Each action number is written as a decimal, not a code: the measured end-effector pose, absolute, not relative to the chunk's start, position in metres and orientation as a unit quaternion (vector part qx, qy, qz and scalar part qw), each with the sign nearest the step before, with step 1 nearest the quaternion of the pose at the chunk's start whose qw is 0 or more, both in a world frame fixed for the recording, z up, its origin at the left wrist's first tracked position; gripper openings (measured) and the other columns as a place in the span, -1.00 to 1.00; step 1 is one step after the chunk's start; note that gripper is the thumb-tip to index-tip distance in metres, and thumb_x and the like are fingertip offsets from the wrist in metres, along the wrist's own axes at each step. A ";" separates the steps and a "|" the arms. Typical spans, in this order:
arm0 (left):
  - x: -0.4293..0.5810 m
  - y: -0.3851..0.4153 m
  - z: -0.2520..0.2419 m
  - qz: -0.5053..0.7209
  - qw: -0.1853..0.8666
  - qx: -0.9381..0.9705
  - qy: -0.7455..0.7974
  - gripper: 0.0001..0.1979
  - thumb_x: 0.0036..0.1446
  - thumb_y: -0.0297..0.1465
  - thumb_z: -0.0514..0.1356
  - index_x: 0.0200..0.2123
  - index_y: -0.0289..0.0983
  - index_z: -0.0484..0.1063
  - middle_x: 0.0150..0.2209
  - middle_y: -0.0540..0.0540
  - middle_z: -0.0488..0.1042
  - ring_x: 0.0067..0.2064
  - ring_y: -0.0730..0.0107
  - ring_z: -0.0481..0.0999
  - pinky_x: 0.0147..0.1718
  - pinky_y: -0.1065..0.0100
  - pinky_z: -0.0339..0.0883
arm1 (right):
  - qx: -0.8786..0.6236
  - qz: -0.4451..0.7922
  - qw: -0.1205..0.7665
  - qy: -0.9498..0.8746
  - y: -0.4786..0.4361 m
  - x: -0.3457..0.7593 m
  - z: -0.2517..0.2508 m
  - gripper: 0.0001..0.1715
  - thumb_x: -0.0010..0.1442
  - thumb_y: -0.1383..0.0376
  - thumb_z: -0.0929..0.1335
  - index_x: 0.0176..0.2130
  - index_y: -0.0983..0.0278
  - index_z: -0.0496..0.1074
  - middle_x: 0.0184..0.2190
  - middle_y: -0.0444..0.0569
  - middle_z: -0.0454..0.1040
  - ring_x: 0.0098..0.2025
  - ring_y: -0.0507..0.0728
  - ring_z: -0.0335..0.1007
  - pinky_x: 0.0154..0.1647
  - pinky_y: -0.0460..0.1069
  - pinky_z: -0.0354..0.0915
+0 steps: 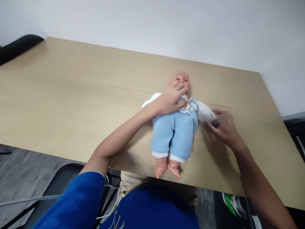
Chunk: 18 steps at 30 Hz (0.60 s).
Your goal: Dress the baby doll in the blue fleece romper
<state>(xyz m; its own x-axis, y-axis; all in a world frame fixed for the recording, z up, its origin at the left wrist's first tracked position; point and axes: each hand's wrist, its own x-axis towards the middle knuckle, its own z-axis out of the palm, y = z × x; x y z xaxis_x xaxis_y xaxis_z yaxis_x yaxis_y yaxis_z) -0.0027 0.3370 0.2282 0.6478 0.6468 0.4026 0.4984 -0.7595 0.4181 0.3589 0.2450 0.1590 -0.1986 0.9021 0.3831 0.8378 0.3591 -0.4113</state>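
A baby doll (183, 133) in a white top and light blue trousers lies on its back, its feet toward me. Across its upper chest, just below the face, rests my left hand (169, 100), fingers spread and covering part of the top. My right hand (225, 127), slightly blurred, is at the end of the doll's white sleeve (205, 112) on the right side. Its thumb and fingers close around the dark cuff there. The doll's other sleeve (151, 99) is partly hidden behind my left forearm.
The doll lies near the front edge of a wooden table (71, 95) that stands against a white wall (152, 25). Black chairs stand at the left (21, 46) and front left (59, 181). A cable (30, 199) crosses at lower left. Green and white items (230, 203) sit below the table edge.
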 end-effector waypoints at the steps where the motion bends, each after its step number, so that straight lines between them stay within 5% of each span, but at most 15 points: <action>1: 0.012 0.336 0.226 0.249 0.128 0.906 0.316 -0.67 0.65 -0.20 0.18 0.24 -0.23 0.59 0.31 -0.36 0.66 0.42 -0.21 0.53 0.49 -0.16 0.34 | -0.572 0.078 0.299 -0.760 0.236 0.369 0.148 -0.10 0.42 -0.40 0.50 0.33 0.19 0.52 0.22 0.35 0.62 0.25 0.62 0.61 0.38 0.59 0.49; 6: 0.065 0.344 0.209 0.170 0.092 0.911 0.363 -0.64 0.58 -0.28 0.23 0.22 -0.38 0.64 0.25 -0.49 0.70 0.37 -0.36 0.54 0.41 -0.23 0.30 | -0.600 0.149 0.358 -0.699 0.220 0.379 0.121 -0.16 0.34 -0.26 0.61 0.34 0.12 0.51 0.20 0.27 0.61 0.22 0.54 0.64 0.30 0.53 0.60; 11: 0.061 0.348 0.203 0.251 0.127 0.909 0.308 -0.67 0.68 -0.24 0.15 0.21 -0.27 0.63 0.16 -0.37 0.71 0.22 -0.16 0.64 0.26 -0.02 0.38 | -0.563 0.204 0.511 -0.617 0.248 0.368 0.133 -0.08 0.08 -0.16 0.77 0.21 0.09 0.48 0.14 0.12 0.66 0.13 0.40 0.72 0.25 0.35 0.69; 18: 0.054 0.346 0.197 0.298 0.107 0.934 0.167 -0.52 0.79 -0.17 -0.03 0.29 -0.25 0.63 0.16 -0.38 0.68 0.17 -0.04 0.70 0.16 0.08 0.50 | -0.473 0.263 0.620 -0.568 0.315 0.324 0.153 0.01 0.07 -0.19 0.75 0.31 0.02 0.44 0.50 0.19 0.50 0.57 0.46 0.50 0.52 0.38 0.57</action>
<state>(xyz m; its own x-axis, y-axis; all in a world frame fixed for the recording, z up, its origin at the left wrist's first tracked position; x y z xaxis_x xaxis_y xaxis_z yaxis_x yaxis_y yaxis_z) 0.0539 0.3463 0.1970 0.7667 0.3756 0.5207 0.2477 -0.9213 0.2999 0.3244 0.3147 0.1532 0.2153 0.8637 0.4557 0.2106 0.4145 -0.8853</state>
